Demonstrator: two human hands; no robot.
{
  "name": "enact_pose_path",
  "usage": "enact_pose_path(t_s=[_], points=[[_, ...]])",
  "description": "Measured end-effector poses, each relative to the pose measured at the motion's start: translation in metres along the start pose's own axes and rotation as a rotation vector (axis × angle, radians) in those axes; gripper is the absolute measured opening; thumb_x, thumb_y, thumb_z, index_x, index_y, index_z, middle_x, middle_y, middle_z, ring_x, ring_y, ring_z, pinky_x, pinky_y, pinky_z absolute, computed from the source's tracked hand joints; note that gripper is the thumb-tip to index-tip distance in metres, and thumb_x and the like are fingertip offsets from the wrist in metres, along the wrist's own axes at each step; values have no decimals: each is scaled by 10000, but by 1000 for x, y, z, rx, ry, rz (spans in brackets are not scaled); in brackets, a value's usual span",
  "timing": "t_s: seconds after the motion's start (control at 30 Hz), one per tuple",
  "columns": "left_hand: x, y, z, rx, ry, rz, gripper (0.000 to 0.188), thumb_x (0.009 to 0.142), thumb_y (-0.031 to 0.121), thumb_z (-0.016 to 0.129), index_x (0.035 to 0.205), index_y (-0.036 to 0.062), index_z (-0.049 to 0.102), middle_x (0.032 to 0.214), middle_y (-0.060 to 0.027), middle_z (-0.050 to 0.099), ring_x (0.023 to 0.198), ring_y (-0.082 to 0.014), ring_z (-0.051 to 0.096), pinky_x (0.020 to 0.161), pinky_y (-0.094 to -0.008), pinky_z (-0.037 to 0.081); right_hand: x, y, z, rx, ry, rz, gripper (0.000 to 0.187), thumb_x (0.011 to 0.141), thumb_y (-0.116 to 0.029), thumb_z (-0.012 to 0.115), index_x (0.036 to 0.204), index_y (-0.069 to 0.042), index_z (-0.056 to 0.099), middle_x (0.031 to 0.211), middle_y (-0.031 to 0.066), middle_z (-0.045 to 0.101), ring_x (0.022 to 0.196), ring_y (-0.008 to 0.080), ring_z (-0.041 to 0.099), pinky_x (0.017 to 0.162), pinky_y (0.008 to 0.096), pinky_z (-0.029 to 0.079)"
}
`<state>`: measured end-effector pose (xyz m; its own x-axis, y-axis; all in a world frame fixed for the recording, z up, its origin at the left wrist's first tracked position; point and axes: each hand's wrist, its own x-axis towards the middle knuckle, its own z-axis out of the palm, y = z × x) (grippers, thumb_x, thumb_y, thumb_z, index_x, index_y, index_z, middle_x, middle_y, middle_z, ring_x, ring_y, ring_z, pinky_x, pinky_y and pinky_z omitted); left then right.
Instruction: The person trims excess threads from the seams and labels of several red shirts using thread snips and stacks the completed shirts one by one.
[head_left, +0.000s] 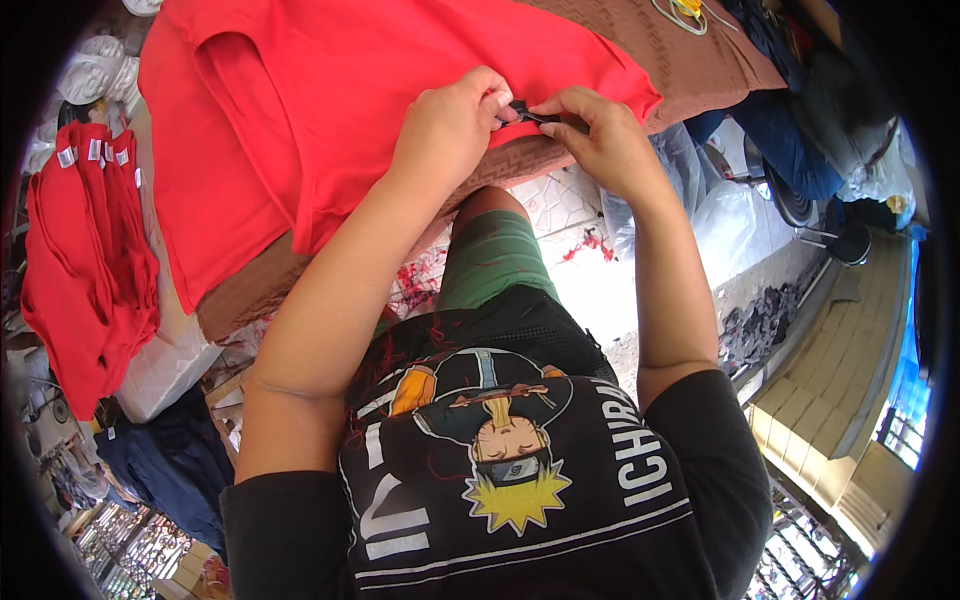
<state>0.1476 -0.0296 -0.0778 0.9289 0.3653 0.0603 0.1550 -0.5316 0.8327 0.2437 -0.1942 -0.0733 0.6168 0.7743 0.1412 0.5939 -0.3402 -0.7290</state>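
A red garment (400,60) lies spread over a brown, patterned cloth-covered surface in front of me. At its near edge my left hand (452,115) is closed, its fingertips pinching the red fabric's hem. Close beside it, my right hand (600,128) grips a small black tool (522,110) between thumb and fingers. The tool resembles thread snips, but the fingers cover much of it. Its tip points toward the left fingertips, right at the hem.
A stack of folded red garments (85,270) with white labels hangs at the left. Dark blue cloth (170,460) lies below it. Red thread scraps (590,243) litter the tiled floor. Clear plastic bags (700,210) and a black-seated stool (850,243) stand at the right.
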Motion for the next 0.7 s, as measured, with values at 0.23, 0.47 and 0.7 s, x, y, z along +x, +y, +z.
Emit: enact_pose_path(t_s=[0.23,0.47,0.7], points=[[-32,39,-89,-250,-468,347,384,963,224,504,682,1,644,987,-107,662,941,-164,593,860,-298,441,-6,5,-3,169,35,91,228,835,-77,658,1060,-42,645,988,73,688,901,172,655,794,298,499],[-82,55,-157,-247,-90,542,257,979,172,466,922,-6,643,1038,-155,637,948,-169,575,871,-299,427,-7,-12,-11,137,120,30,253,839,-83,673,1091,-60,653,895,19,664,761,109,573,751,251,470],[-102,12,-120,-165,23,163,212,897,28,579,1107,8,609,1108,-73,638,929,-111,591,861,-262,461,-13,-44,27,265,25,-86,240,815,-90,700,1047,-48,652,915,52,643,817,120,589,762,268,477]])
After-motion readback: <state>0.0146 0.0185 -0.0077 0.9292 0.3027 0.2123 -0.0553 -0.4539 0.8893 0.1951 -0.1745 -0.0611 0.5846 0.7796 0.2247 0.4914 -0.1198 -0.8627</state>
